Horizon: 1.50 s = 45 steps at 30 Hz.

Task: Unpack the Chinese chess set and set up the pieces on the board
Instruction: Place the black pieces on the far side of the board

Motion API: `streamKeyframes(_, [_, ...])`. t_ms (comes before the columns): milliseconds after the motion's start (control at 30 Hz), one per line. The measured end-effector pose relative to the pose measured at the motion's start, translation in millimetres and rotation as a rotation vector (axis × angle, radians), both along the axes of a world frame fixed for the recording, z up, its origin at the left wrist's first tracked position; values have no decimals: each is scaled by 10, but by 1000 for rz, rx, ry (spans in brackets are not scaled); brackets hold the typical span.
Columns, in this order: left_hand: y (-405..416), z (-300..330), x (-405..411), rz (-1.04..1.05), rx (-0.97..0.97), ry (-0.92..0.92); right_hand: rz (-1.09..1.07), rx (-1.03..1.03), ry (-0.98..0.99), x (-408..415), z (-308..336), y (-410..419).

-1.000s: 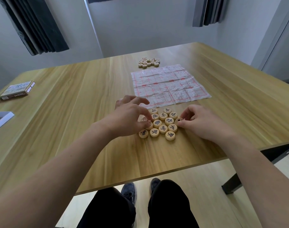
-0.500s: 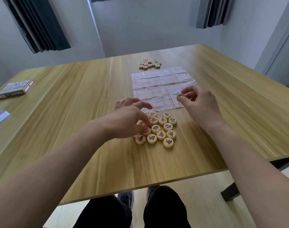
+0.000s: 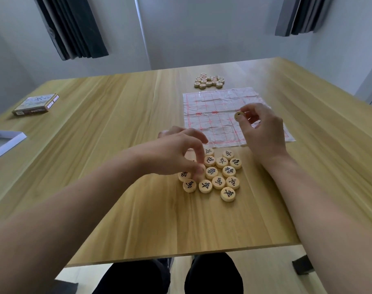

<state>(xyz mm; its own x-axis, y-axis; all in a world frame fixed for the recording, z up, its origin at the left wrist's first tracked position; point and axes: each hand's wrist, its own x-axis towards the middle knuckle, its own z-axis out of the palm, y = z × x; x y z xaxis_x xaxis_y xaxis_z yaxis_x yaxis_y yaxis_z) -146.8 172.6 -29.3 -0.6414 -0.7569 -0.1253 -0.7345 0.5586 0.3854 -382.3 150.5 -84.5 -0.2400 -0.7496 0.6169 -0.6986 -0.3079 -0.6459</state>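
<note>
A creased paper chess board [image 3: 212,111] with red lines lies flat on the wooden table [image 3: 117,145]. Just in front of it sits a cluster of round wooden pieces with black characters [image 3: 219,172]. My right hand [image 3: 263,130] is raised over the board's near right part, pinching one wooden piece [image 3: 237,116] on edge between thumb and fingers. My left hand [image 3: 181,153] rests on the left side of the black cluster, fingertips pinched on a piece [image 3: 200,169] that is mostly hidden. A second cluster of pieces [image 3: 209,80] lies beyond the board's far edge.
The chess set box [image 3: 35,103] lies at the far left of the table. A white box lid [image 3: 5,143] pokes in at the left edge. My knees show below the near table edge [image 3: 181,254]. Dark curtains hang on the wall behind.
My right hand lifted a piece from the cluster's right side and carried it up over the board's near right part. My left hand stayed on the cluster's left side.
</note>
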Motion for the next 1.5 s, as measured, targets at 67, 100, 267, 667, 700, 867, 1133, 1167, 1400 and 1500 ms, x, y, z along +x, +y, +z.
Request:
streamKeyframes(67, [-38, 62, 8, 50, 69, 155, 19, 23, -15, 5, -10, -2])
streamKeyframes(100, [-68, 92, -15, 82, 99, 255, 23, 39, -14, -3, -13, 0])
streamKeyframes(267, [-285, 75, -277, 234, 155, 621, 22, 119, -60, -137, 9, 19])
streamKeyframes(667, [-639, -347, -642, 331, 81, 709, 68, 254, -21, -247, -15, 9])
streamKeyframes(700, [-644, -366, -646, 318, 77, 711, 66, 259, -29, -249, -19, 2])
streamKeyframes(867, [-710, -405, -697, 285, 83, 733, 35, 269, -51, -275, -1, -15])
streamKeyframes(1133, [-784, -479, -664, 283, 136, 710, 37, 341, -57, -277, -23, -32])
streamKeyframes(1167, [-797, -478, -640, 290, 134, 700, 37, 354, -59, -278, -29, -34])
streamKeyframes(1400, [-808, -401, -610, 281, 127, 716, 74, 312, -128, -254, -2, -38])
streamKeyframes(1500, [-802, -373, -643, 251, 151, 754, 72, 297, -193, -263, 6, -66])
